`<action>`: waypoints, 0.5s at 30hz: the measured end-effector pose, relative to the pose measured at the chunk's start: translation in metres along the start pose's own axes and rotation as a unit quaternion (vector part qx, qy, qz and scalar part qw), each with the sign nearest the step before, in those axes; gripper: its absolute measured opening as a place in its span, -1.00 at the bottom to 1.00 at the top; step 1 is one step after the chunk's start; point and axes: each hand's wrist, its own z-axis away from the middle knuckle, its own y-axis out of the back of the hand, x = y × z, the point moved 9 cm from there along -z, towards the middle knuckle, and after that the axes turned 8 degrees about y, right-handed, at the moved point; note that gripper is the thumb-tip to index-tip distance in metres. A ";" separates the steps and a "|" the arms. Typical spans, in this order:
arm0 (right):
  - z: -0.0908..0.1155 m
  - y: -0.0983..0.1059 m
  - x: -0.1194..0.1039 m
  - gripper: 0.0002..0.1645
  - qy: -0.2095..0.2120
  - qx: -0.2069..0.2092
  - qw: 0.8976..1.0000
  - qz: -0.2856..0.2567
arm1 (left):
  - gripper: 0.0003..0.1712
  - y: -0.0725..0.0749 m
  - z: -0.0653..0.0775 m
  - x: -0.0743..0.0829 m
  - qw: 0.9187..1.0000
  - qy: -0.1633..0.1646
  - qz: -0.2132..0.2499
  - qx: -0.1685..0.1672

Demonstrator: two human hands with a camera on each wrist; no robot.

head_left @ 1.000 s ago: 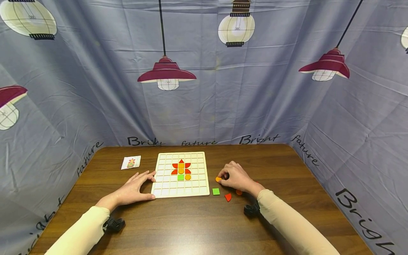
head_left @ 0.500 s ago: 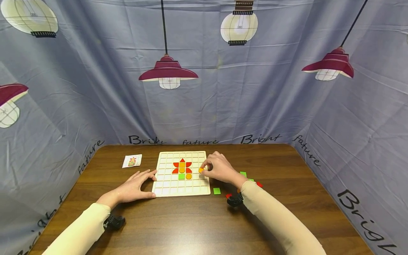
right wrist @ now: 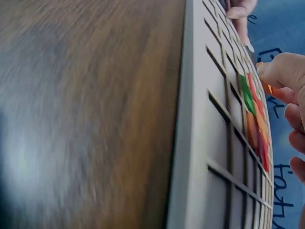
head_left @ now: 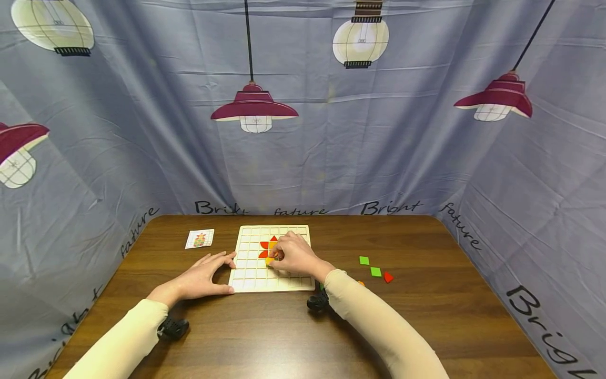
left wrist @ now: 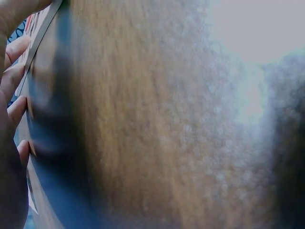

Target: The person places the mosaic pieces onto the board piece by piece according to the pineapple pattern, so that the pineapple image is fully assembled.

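A cream grid board (head_left: 246,281) lies on the wooden table, bearing a pattern of red (head_left: 263,245), orange and green pieces. My left hand (head_left: 201,276) touches the board's left edge, thumb and fingers spread apart. Over the middle of the pattern, my right hand (head_left: 295,255) pinches a round orange piece (right wrist: 268,87) between thumb and fingers; in the right wrist view it stands tilted above the grid. That hand hides much of the pattern's right side in the head view. A green piece (right wrist: 247,93) on the board shows in the right wrist view.
A small picture card (head_left: 199,239) lies left of the board. To the right are two green squares (head_left: 376,271) and a red piece (head_left: 388,277). An orange piece (head_left: 361,283) is partly hidden by the right sleeve. Printed cloth hangs behind the table.
My right hand has carried the orange round piece from the table right of the board leftward to above the pattern. The left hand has stayed at the board's left edge.
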 end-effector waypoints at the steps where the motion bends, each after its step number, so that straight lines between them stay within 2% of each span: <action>1: -0.001 -0.002 -0.002 -0.82 0.001 -0.001 1.000 0.001 | -0.39 0.000 0.000 0.000 1.000 0.000 0.000 -0.001; 6: -0.007 -0.007 -0.009 -0.82 0.008 0.006 1.000 0.009 | -0.38 0.000 0.000 -0.001 1.000 0.001 0.002 0.000; 15: -0.011 -0.014 -0.011 -0.81 -0.008 0.005 1.000 0.020 | -0.37 -0.001 0.000 -0.002 1.000 0.001 0.008 -0.004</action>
